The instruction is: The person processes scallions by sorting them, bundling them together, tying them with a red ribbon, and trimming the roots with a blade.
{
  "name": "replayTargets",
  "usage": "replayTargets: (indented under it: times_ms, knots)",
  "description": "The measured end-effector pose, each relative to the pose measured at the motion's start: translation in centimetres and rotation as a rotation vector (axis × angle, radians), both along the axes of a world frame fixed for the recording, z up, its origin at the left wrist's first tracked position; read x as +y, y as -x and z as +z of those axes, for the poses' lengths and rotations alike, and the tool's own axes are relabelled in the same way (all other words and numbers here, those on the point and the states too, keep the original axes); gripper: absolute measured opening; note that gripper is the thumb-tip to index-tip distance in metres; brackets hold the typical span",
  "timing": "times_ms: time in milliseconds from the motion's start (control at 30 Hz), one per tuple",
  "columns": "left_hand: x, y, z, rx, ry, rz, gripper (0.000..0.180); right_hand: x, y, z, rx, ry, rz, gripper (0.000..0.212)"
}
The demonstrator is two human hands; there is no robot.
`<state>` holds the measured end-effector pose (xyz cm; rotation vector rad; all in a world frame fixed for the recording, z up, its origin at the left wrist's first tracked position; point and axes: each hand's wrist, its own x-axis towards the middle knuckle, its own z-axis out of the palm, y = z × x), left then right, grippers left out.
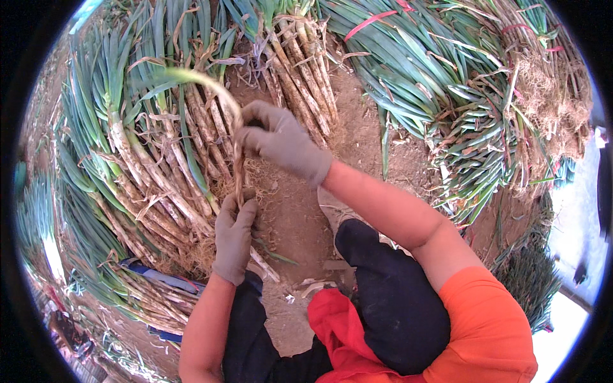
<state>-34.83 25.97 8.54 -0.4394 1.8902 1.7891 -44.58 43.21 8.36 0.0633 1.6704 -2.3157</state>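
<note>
A: What are you holding, and how is it feeling to the eye?
B: Your left hand (233,239) and right hand (281,137), both in matte greyish gloves, are closing narrowly on one strand (239,169); it is stretching between them in front of you, above the ground, looking brown, thin and wrinkled in the middle; its upper end is arching leftward, turning pale green and blurring.
A: And what are you working over?
B: You are crouching over bare reddish-brown soil (287,220), dry and littered with scraps; brightness is washing out the area at the far right.
A: What else is lying around you?
B: Long-stalked onions (137,159) are crowding your left, with earth-stained shafts, wispy roots and smooth blue-green leaves; bundles (408,70) are spreading at upper right, a red tie (370,24) showing among them; your right forearm (383,201) and dark trousers (396,287) are hiding part of the soil; red cloth (338,319) is hanging between your knees.
</note>
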Motion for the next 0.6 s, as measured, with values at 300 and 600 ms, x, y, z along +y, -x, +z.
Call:
replayTargets:
  times_ms: [300, 600]
  knots:
    - [-0.1, 0.4, -6.8, -0.466, -0.168, 0.012, 0.021, 7.6, 0.1, -9.2, 0.082, -1.683, 0.053, 0.039]
    - [-0.2, 0.7, -6.6, -0.475, -0.600, 0.200, 0.021, 9.0, 1.3, -9.7, -0.234, -1.524, 0.034, 0.040]
